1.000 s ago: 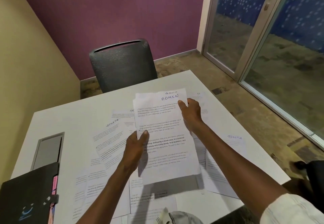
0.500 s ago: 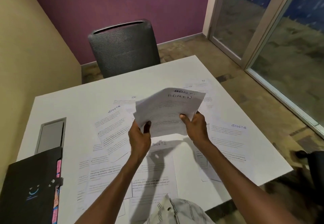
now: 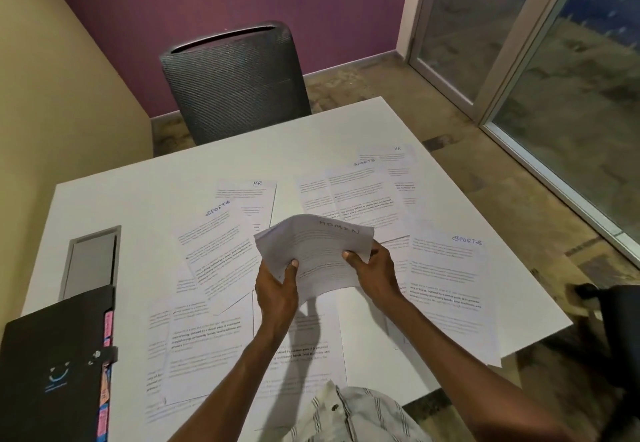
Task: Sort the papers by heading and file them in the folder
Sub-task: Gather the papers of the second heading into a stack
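Note:
A small stack of sheets headed ADMIN (image 3: 318,254) hangs above the white table (image 3: 145,199), tipped away from me. My left hand (image 3: 277,292) grips its lower left edge, thumb on top. My right hand (image 3: 372,268) pinches its right edge. Several loose printed sheets lie spread over the table: one headed SPORTS (image 3: 214,247) to the left, another SPORTS sheet (image 3: 446,289) to the right, an HR sheet (image 3: 247,199) behind. The black folder (image 3: 52,369) with pink tabs lies at the table's near left corner.
A grey cable hatch (image 3: 90,261) is set into the table just behind the folder. A dark mesh chair (image 3: 235,85) stands at the far side. Glass doors (image 3: 540,60) are on the right. Another dark chair part (image 3: 616,320) shows at the right edge.
The ADMIN stack has dropped lower and tipped from nearly upright to flatter, and both hands have come closer together on it. The view has tilted downward.

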Demonstrator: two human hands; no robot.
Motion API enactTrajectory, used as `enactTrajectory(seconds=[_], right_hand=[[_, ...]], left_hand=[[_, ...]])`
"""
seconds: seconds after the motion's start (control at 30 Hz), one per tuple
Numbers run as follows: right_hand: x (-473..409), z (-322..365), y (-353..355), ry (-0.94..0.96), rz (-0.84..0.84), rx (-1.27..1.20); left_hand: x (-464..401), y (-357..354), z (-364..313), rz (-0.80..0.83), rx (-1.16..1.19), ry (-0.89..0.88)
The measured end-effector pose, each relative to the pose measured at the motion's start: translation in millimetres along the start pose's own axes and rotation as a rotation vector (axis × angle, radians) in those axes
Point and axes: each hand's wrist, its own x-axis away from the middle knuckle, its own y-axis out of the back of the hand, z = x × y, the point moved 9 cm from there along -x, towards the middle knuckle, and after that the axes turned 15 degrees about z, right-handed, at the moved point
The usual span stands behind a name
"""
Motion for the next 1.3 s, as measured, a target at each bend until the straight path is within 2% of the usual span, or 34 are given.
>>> enactTrajectory(seconds=[0.17,0.37,0.53,0.8,0.93,1.07,1.17,1.3], right_hand=[[2.1,-5.2,5.4,-0.012,0.009,0.009],[6.5,-31.4,-1.4,-0.078,0.041,0.009],[3.5,-24.4,-1.1,-0.073,0.011,-0.003],[11.1,-54.0,-7.2,-0.168,0.042,0.074],[5.0,-34.9,-5.1,-0.137,0.042,0.112],[-1.5,-2.3,1.7,-0.024,0.052,0.168],[-3.2,15.4,4.0,0.022,0.108,0.164],[-5.5,22.4,-2.4,0.009,0.267,0.195]], left_hand=[[0.0,6.4,0.9,-0.034,0.045,0.014],[-2.1,4.2,16.3,0.05,0.058,0.066],[-7.6,5.3,3.4,0.062,0.115,0.026],[1.4,-0.5,34.2,0.133,0.021,0.116],[-7.0,2.2,15.1,0.186,-0.015,0.076],[-19.1,5.6,-6.3,0.256,-0.026,0.061],[-19.8,5.5,-21.8,0.293,0.009,0.052],[-15.7,6.9,-24.9,0.322,0.103,0.101]])
